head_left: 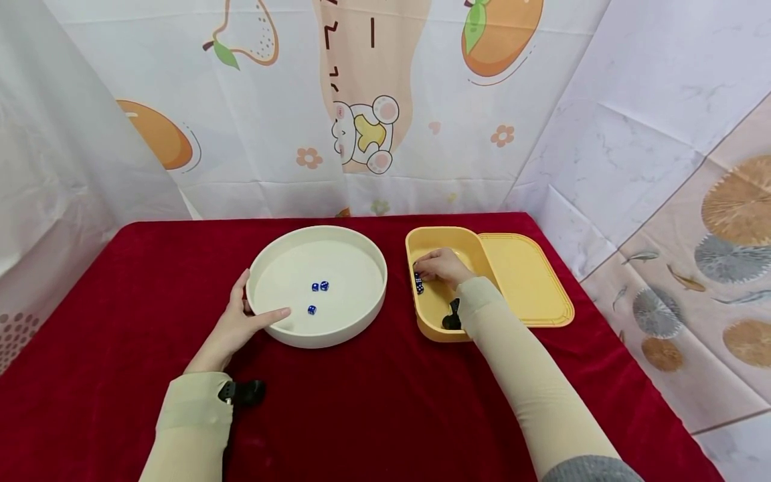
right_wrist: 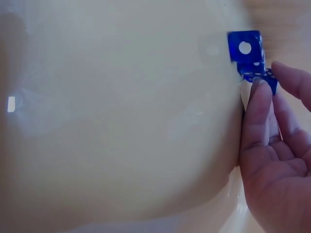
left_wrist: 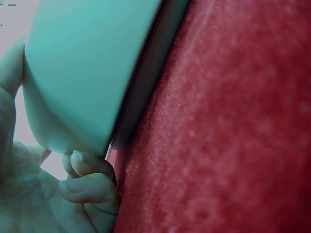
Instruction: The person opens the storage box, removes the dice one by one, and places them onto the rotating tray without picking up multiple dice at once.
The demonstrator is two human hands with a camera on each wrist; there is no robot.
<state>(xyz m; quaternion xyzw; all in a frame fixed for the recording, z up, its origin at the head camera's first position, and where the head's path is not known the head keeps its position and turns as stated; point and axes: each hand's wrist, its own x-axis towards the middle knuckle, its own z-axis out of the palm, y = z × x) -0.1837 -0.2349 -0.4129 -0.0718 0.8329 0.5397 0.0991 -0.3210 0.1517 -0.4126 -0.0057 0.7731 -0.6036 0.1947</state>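
Note:
A round white tray [head_left: 361, 304] sits mid-table on the red cloth with three blue dice [head_left: 319, 286] in it. My left hand [head_left: 253, 311] grips the tray's near-left rim, thumb lying over the rim inside and fingers [left_wrist: 85, 179] curled against the outer wall [left_wrist: 82, 68]. My right hand [head_left: 430, 266] reaches into a yellow box [head_left: 424, 328], where more blue dice [head_left: 418, 286] lie by its left wall. In the right wrist view, two fingertips [right_wrist: 257, 92] pinch one blue die [right_wrist: 266, 76], and a second die [right_wrist: 245, 46] sits just beyond it.
The box's yellow lid [head_left: 530, 281] lies flat against its right side. The red cloth [head_left: 373, 402] covers the whole table. Printed curtains [head_left: 361, 100] close off the back and both sides. A black wrist strap [head_left: 243, 391] shows at my left sleeve.

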